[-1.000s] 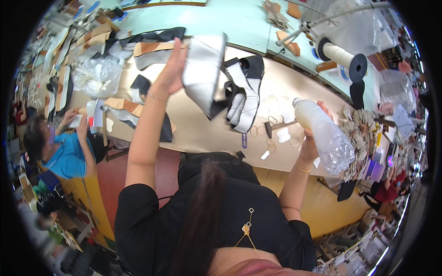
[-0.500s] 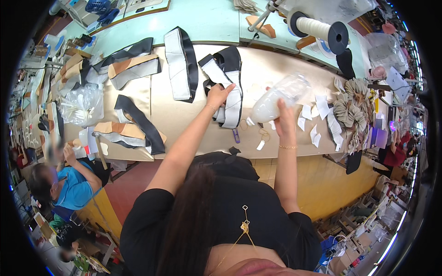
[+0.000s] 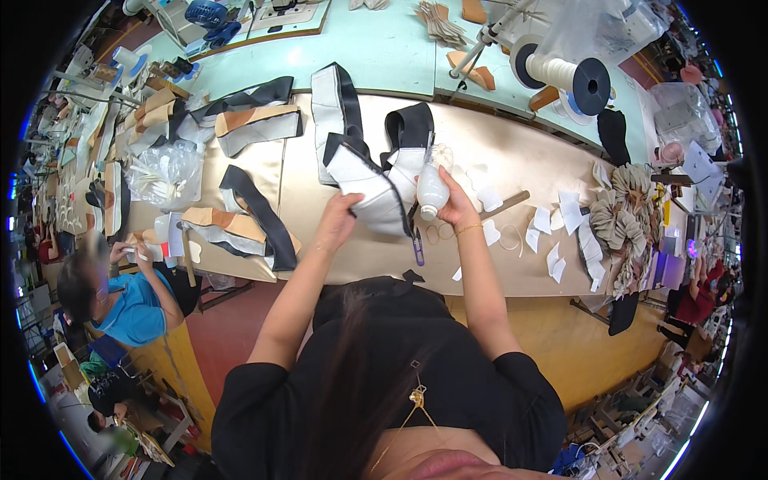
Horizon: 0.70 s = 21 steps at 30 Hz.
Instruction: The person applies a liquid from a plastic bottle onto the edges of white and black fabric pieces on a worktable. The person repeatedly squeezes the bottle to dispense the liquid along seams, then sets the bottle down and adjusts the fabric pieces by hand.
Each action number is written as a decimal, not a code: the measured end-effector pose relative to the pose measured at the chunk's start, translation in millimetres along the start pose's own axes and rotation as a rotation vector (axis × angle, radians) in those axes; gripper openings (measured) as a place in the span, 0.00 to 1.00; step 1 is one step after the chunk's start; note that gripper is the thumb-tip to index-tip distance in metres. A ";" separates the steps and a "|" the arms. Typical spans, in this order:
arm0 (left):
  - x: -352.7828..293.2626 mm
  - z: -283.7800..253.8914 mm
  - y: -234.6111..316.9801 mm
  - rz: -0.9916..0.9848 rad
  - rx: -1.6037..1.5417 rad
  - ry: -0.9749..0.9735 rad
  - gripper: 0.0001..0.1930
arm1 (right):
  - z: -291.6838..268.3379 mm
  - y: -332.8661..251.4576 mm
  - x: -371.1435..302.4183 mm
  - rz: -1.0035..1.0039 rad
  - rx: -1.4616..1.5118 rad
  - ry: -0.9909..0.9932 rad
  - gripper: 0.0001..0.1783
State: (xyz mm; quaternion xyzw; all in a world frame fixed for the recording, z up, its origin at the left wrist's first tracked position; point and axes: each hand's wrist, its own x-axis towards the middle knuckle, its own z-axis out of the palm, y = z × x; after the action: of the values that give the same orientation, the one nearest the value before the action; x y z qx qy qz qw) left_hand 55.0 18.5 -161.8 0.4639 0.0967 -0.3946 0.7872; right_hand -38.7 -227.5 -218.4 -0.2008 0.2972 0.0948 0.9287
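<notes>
Two hands are working together: your left hand (image 3: 336, 222) is pinching the grey-and-black cut piece (image 3: 374, 192), while your right hand (image 3: 454, 206) is clasping the white bottle (image 3: 432, 190) just beside it; next, probably, steadying both.

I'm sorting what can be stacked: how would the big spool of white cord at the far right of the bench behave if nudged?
The spool of white cord lies on its side on round black flanges, so a nudge would probably roll it. Wound full, it looks fairly heavy for its size and stiff, likely awkward to stack.
</notes>
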 end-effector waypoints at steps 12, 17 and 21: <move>-118.6 -26.7 51.6 -0.225 -0.539 0.066 0.25 | -5.1 1.1 -9.2 -0.083 -0.063 0.172 0.24; -132.4 -20.1 25.0 -0.301 -0.512 0.058 0.24 | 5.7 -7.6 -38.0 -0.204 -0.152 0.309 0.24; -125.6 -1.2 59.4 -0.130 -0.629 -0.203 0.27 | 30.1 -23.1 -67.7 -0.363 -0.159 0.219 0.30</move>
State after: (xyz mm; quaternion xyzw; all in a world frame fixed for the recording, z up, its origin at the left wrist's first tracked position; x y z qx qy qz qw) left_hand 13.3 101.6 -58.5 0.1494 0.1642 -0.4387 0.8708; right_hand -70.9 -239.3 -148.7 -0.3327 0.3466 -0.0731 0.8740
